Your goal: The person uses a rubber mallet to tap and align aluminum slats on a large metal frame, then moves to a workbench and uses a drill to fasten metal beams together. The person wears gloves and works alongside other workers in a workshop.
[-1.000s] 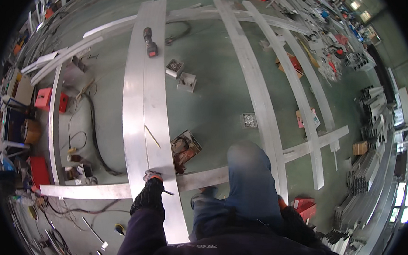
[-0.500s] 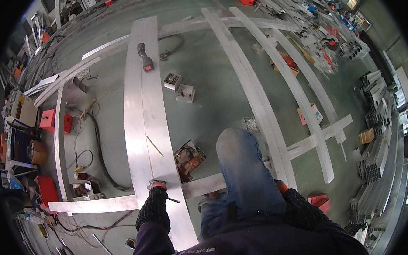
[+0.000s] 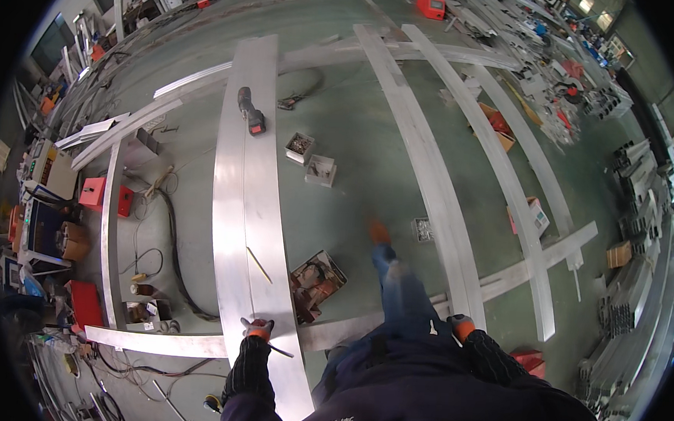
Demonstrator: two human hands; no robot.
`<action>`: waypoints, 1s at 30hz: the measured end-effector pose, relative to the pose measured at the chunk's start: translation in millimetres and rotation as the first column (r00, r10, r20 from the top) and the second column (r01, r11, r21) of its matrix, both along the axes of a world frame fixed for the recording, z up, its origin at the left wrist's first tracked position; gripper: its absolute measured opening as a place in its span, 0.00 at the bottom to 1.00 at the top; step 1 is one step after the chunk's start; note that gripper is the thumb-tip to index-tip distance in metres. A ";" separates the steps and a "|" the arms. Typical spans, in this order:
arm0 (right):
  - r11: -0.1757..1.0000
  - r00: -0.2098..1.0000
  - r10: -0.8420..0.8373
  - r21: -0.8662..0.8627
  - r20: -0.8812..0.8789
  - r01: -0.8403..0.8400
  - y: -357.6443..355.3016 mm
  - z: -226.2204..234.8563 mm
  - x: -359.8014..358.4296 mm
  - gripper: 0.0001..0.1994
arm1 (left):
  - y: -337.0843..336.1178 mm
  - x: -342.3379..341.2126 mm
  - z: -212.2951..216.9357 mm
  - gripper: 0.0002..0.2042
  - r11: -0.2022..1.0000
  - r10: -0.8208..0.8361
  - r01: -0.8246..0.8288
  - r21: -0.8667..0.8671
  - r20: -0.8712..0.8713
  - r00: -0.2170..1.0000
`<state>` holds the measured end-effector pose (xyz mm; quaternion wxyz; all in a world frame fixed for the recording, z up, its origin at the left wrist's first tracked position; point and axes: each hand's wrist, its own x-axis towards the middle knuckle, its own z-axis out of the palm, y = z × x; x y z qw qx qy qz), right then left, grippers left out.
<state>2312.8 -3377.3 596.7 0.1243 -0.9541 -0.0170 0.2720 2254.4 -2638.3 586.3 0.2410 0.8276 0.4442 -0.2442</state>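
Note:
My left hand [image 3: 256, 328], in a grey-and-orange glove, is closed low on a long, wide silver metal plank [image 3: 247, 197]. A thin dark rod [image 3: 280, 352] sticks out from under it, apparently in its grip. On the plank just ahead lies a thin yellow stick [image 3: 258, 264], and farther up a cordless drill [image 3: 250, 112]. My right hand [image 3: 461, 327], gloved in grey and orange, is beside my thigh, near the close end of another metal plank [image 3: 438, 193]. How its fingers are set does not show clearly.
A metal crossbeam [image 3: 155, 341] runs under the planks. Between them stand an open box of tools [image 3: 316, 284] and small boxes of fasteners [image 3: 321, 171]. My leg [image 3: 409, 290] reaches among them. A black cable [image 3: 172, 239] and red cases [image 3: 83, 306] lie left; stacked metal profiles [image 3: 617, 305] lie right.
My raised knee has lowered and the leg now stretches forward, its brown shoe blurred. My right hand has come out more from behind the leg. The left hand stays on the plank.

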 end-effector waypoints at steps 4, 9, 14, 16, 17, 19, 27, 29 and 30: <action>0.807 0.812 -0.583 0.128 0.015 0.577 27.4 28.6 119.5 0.33 | -15.5 36.9 56.5 0.57 0.930 0.353 -0.338 0.142 -0.100 0.930; 0.829 0.828 -0.559 0.012 0.033 0.559 78.7 39.5 335.3 0.55 | 22.7 123.0 92.4 0.50 0.914 0.360 -0.395 0.097 0.258 0.897; 0.880 0.901 -0.433 -0.204 0.035 0.430 113.9 44.9 524.8 0.67 | 37.2 304.5 137.2 0.43 0.926 0.187 -0.330 0.183 0.538 0.822; 0.884 0.916 -0.401 -0.263 0.003 0.388 133.0 46.8 575.2 0.67 | 45.0 385.2 173.5 0.41 0.924 0.121 -0.308 0.226 0.592 0.797; 0.885 0.921 -0.387 -0.292 -0.032 0.362 141.0 49.6 587.0 0.67 | 48.3 418.6 190.6 0.40 0.921 0.069 -0.292 0.258 0.631 0.773; 0.882 0.923 -0.375 -0.340 -0.086 0.327 155.8 56.3 611.3 0.67 | 49.1 481.3 217.1 0.39 0.920 0.114 -0.339 0.195 0.695 0.710; 0.861 0.916 -0.360 -0.442 -0.179 0.252 154.4 41.6 625.6 0.68 | 36.5 628.6 255.8 0.44 0.882 -0.024 -0.270 0.386 0.611 0.792; 0.856 0.910 -0.372 -0.448 -0.182 0.260 154.2 41.8 629.7 0.68 | 37.8 654.6 256.5 0.48 0.855 -0.065 -0.263 0.446 0.596 0.800; 0.853 0.908 -0.379 -0.449 -0.178 0.267 156.2 44.2 632.1 0.68 | 41.2 662.2 257.1 0.49 0.837 -0.043 -0.270 0.477 0.548 0.835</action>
